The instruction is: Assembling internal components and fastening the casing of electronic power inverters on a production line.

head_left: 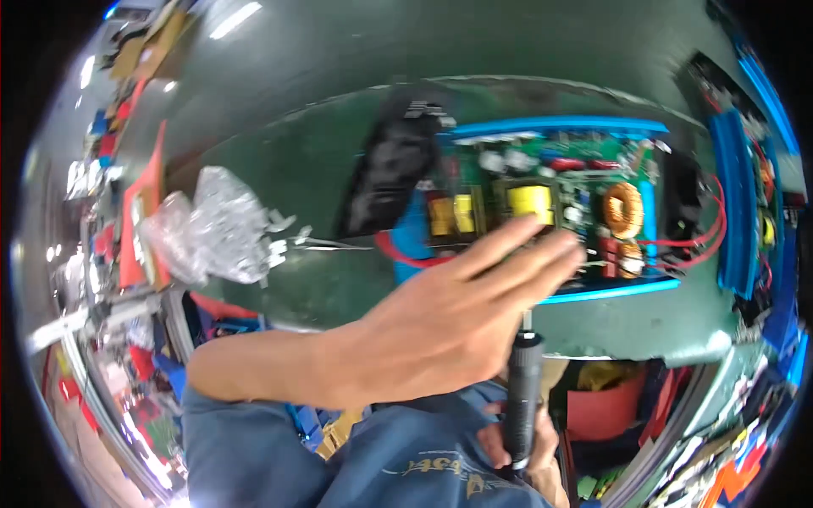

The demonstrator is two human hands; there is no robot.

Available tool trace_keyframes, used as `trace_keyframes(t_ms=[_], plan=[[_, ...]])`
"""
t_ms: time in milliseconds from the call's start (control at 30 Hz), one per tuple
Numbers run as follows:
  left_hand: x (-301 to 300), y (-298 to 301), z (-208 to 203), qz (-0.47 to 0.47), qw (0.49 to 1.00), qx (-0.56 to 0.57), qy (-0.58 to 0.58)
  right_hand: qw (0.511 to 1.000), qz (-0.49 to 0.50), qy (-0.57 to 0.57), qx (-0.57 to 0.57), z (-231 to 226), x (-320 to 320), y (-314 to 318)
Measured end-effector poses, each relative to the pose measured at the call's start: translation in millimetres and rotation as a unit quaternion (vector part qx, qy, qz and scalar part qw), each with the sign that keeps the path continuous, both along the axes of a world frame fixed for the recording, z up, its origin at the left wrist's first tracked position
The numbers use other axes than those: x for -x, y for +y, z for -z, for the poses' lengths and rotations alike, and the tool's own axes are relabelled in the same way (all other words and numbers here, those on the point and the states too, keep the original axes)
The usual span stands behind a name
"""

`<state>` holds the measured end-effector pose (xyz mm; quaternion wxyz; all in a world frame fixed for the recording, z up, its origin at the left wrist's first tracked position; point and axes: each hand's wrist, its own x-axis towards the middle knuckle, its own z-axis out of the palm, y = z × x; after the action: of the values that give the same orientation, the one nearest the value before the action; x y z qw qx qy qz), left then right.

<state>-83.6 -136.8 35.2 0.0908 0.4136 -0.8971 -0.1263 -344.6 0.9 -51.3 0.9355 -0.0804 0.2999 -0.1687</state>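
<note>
A green circuit board with yellow transformers and copper-wound coils sits in a blue metal housing (559,127) on the bench in front of me. Across its near side lies my left hand (461,309), flat with fingers stretched out and slightly blurred; whether they touch the parts I cannot tell. My right hand (542,440) is wrapped round a black cylindrical electric screwdriver (524,381) below the bench edge. The screwdriver stands nearly upright in the picture, its bit pointing at the housing's near wall, with the tip partly hidden by my left hand.
A black end piece (394,161) lies at the housing's left, with red wires nearby. Crumpled clear plastic (224,224) and scattered small metal pieces lie farther left. Another blue housing (735,203) stands at the right. Bins with a red box (605,413) sit below the bench.
</note>
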Motion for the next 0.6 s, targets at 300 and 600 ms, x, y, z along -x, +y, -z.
trace_keyframes(t_ms=[300,600], plan=[[-84,77,-19,-0.37,0.912,0.16,0.07,0.903,0.039,0.301,0.305,13,9,22],[-172,99,37,-0.437,0.897,0.067,0.008,0.871,0.015,0.349,0.344,22,8,35]])
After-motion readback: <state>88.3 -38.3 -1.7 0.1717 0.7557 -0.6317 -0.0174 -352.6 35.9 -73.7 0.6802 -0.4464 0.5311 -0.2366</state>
